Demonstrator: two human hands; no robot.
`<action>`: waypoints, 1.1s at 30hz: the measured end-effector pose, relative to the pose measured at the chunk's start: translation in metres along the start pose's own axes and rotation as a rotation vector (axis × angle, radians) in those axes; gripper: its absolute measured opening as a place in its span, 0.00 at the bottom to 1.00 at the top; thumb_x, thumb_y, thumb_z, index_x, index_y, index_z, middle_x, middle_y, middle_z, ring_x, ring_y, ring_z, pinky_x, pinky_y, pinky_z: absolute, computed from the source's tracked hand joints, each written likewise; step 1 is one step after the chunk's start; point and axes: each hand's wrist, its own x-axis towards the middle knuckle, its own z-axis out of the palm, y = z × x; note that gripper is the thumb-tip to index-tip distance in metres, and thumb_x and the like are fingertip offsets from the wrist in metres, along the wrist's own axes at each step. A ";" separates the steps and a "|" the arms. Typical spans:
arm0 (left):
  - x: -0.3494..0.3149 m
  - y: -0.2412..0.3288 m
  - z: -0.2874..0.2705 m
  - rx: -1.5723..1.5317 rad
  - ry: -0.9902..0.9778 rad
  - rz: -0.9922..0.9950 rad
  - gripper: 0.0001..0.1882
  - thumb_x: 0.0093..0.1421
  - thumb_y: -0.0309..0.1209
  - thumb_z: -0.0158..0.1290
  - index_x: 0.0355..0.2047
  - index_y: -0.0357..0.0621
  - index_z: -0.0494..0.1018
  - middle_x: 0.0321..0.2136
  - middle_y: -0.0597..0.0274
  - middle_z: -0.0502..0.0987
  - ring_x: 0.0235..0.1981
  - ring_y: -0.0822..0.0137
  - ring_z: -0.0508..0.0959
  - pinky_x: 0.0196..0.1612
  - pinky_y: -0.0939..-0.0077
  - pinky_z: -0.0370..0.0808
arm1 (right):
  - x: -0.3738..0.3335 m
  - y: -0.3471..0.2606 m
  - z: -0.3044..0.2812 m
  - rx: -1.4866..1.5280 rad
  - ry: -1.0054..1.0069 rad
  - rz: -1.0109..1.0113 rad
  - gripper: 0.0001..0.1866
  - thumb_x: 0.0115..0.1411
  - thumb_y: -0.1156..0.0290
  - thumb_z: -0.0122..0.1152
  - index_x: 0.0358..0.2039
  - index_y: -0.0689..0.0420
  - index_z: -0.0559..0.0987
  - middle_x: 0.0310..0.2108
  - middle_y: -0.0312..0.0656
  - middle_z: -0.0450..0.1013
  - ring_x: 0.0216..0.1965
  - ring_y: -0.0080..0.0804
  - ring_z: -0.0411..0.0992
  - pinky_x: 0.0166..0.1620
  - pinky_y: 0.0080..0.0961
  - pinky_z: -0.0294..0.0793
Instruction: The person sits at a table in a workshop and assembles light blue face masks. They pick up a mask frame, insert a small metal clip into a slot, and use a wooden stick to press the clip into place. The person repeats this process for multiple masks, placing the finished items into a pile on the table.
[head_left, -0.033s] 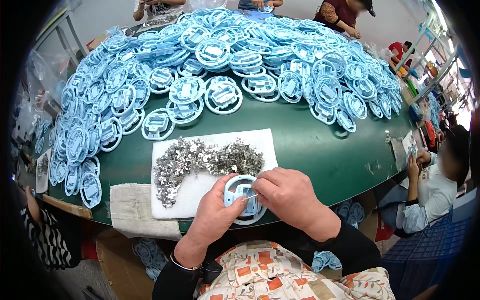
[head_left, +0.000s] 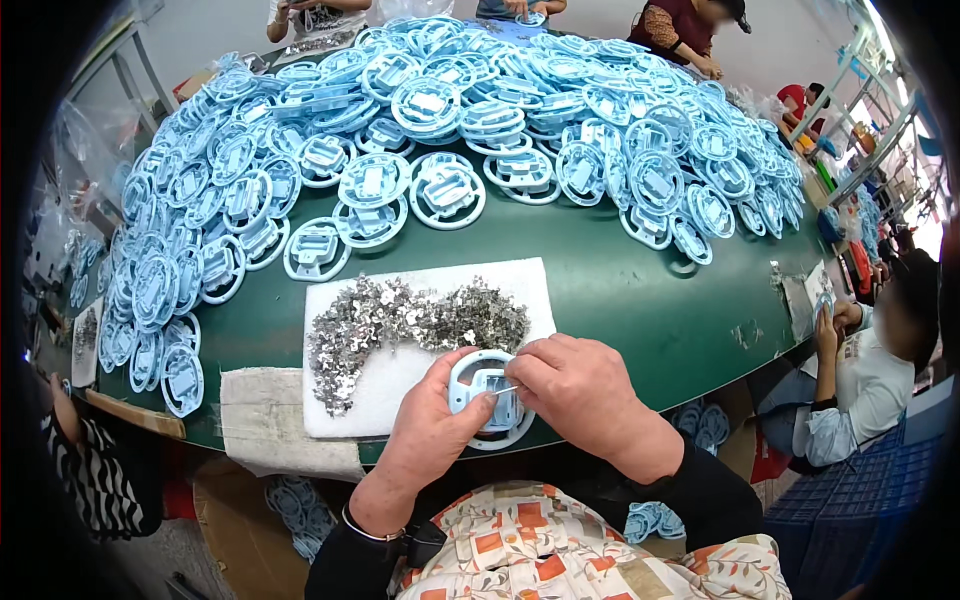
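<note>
My left hand (head_left: pixel 432 412) grips a light blue round plastic part (head_left: pixel 460 372) by its left side, thumb across the front. The part is an open ring with a rectangular housing in its middle, tilted up at the table's near edge. Pinched in the fingers of my right hand (head_left: pixel 575 395) is a thin pale rod (head_left: pixel 508 390), which crosses the housing toward my left thumb. My right fingers cover the ring's right side. Just beyond my hands, a heap of small shiny metal pieces (head_left: pixel 375 320) lies on a white foam board (head_left: pixel 400 375).
A large pile of similar blue parts (head_left: pixel 425 105) curves across the far and left side of the green table (head_left: pixel 580 270). A folded pale cloth (head_left: pixel 275 420) lies left of the board. Other people work around the table, one in white (head_left: pixel 850 370) at right.
</note>
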 end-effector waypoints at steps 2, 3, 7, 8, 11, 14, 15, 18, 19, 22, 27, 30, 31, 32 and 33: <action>0.000 0.001 0.000 0.007 0.010 0.003 0.29 0.64 0.27 0.60 0.63 0.33 0.66 0.46 0.54 0.81 0.45 0.70 0.80 0.49 0.73 0.79 | 0.000 0.002 -0.003 0.050 -0.006 0.036 0.11 0.50 0.75 0.72 0.34 0.55 0.81 0.33 0.37 0.78 0.34 0.39 0.79 0.34 0.33 0.79; 0.000 0.001 0.001 0.006 0.015 0.002 0.29 0.64 0.27 0.60 0.63 0.33 0.66 0.46 0.54 0.81 0.45 0.70 0.80 0.49 0.73 0.79 | -0.001 0.003 -0.005 0.085 -0.001 0.074 0.10 0.52 0.73 0.71 0.35 0.55 0.81 0.33 0.38 0.78 0.34 0.39 0.79 0.34 0.33 0.79; 0.000 0.003 0.001 -0.030 0.005 -0.024 0.28 0.64 0.26 0.60 0.63 0.34 0.66 0.47 0.56 0.80 0.46 0.70 0.80 0.50 0.73 0.79 | -0.006 0.006 -0.006 0.288 0.039 0.298 0.09 0.62 0.69 0.67 0.41 0.57 0.81 0.32 0.39 0.78 0.32 0.35 0.79 0.33 0.30 0.77; 0.000 0.005 0.001 -0.095 -0.006 -0.035 0.28 0.64 0.25 0.59 0.63 0.35 0.66 0.48 0.57 0.80 0.46 0.70 0.80 0.51 0.74 0.78 | -0.008 0.007 -0.003 0.356 0.056 0.371 0.10 0.64 0.68 0.67 0.43 0.58 0.81 0.32 0.38 0.78 0.31 0.33 0.79 0.32 0.28 0.77; -0.004 0.014 0.002 -0.234 -0.053 -0.061 0.27 0.64 0.24 0.58 0.63 0.36 0.66 0.49 0.59 0.78 0.47 0.71 0.79 0.52 0.74 0.78 | -0.019 0.015 0.022 1.037 -0.047 0.559 0.13 0.69 0.64 0.64 0.46 0.60 0.80 0.30 0.33 0.76 0.29 0.20 0.74 0.31 0.21 0.73; -0.007 0.019 -0.001 -0.197 -0.102 -0.031 0.28 0.64 0.22 0.57 0.64 0.35 0.65 0.50 0.58 0.77 0.48 0.71 0.79 0.53 0.75 0.77 | -0.020 0.016 0.011 1.238 -0.265 0.692 0.16 0.71 0.61 0.63 0.47 0.61 0.78 0.32 0.26 0.74 0.29 0.12 0.68 0.31 0.14 0.68; -0.008 0.022 -0.001 -0.136 -0.106 0.009 0.28 0.64 0.22 0.57 0.64 0.34 0.65 0.51 0.57 0.77 0.49 0.71 0.78 0.54 0.75 0.76 | -0.022 0.016 0.011 1.275 -0.259 0.674 0.14 0.71 0.61 0.62 0.47 0.59 0.79 0.30 0.27 0.74 0.28 0.10 0.66 0.29 0.11 0.64; -0.006 0.025 -0.002 0.173 -0.117 0.164 0.26 0.64 0.22 0.56 0.63 0.33 0.67 0.51 0.56 0.76 0.49 0.70 0.78 0.55 0.75 0.76 | -0.025 0.015 0.010 1.272 -0.285 0.663 0.14 0.71 0.61 0.62 0.47 0.59 0.79 0.29 0.26 0.73 0.27 0.10 0.66 0.29 0.11 0.64; -0.005 0.026 -0.002 0.298 -0.122 0.221 0.25 0.64 0.22 0.56 0.62 0.33 0.69 0.51 0.56 0.76 0.48 0.70 0.78 0.54 0.75 0.76 | -0.026 0.015 0.011 1.269 -0.285 0.654 0.14 0.71 0.61 0.62 0.46 0.59 0.79 0.29 0.26 0.73 0.27 0.10 0.66 0.29 0.11 0.64; -0.006 0.043 0.001 0.583 -0.167 0.302 0.21 0.65 0.25 0.55 0.58 0.34 0.72 0.50 0.58 0.77 0.47 0.70 0.78 0.52 0.75 0.76 | -0.030 0.016 0.011 1.257 -0.282 0.648 0.12 0.71 0.62 0.61 0.44 0.60 0.79 0.28 0.26 0.73 0.26 0.10 0.66 0.27 0.13 0.64; -0.006 0.024 -0.001 0.226 -0.199 0.138 0.25 0.64 0.31 0.54 0.59 0.32 0.68 0.47 0.56 0.79 0.43 0.68 0.80 0.47 0.73 0.79 | -0.030 0.003 0.002 1.419 -0.268 0.722 0.14 0.72 0.62 0.61 0.47 0.60 0.79 0.28 0.28 0.73 0.26 0.11 0.65 0.27 0.13 0.64; -0.007 0.008 -0.006 -0.348 -0.186 -0.036 0.28 0.65 0.34 0.53 0.62 0.32 0.65 0.45 0.57 0.79 0.41 0.69 0.80 0.43 0.73 0.80 | -0.027 -0.001 -0.004 1.715 -0.204 0.666 0.16 0.73 0.62 0.59 0.51 0.61 0.79 0.28 0.29 0.73 0.26 0.11 0.65 0.27 0.12 0.64; -0.007 0.009 -0.005 -0.531 -0.183 -0.097 0.29 0.65 0.35 0.52 0.63 0.32 0.64 0.45 0.58 0.78 0.41 0.70 0.80 0.42 0.74 0.80 | -0.027 -0.002 0.003 1.581 -0.142 0.615 0.18 0.73 0.61 0.59 0.55 0.62 0.78 0.28 0.30 0.73 0.26 0.10 0.64 0.28 0.12 0.64; -0.009 0.010 -0.005 -0.597 -0.197 -0.144 0.29 0.69 0.42 0.50 0.63 0.36 0.63 0.35 0.64 0.71 0.29 0.75 0.70 0.28 0.81 0.73 | -0.023 -0.006 0.003 1.528 -0.106 0.561 0.15 0.72 0.64 0.60 0.51 0.62 0.79 0.27 0.28 0.71 0.26 0.11 0.63 0.28 0.13 0.63; -0.010 -0.001 -0.007 -0.804 -0.283 -0.121 0.31 0.69 0.45 0.50 0.63 0.36 0.62 0.35 0.64 0.69 0.29 0.74 0.69 0.28 0.80 0.73 | -0.023 -0.006 0.017 1.404 -0.015 0.505 0.13 0.71 0.66 0.61 0.49 0.62 0.80 0.26 0.27 0.71 0.26 0.11 0.63 0.29 0.14 0.64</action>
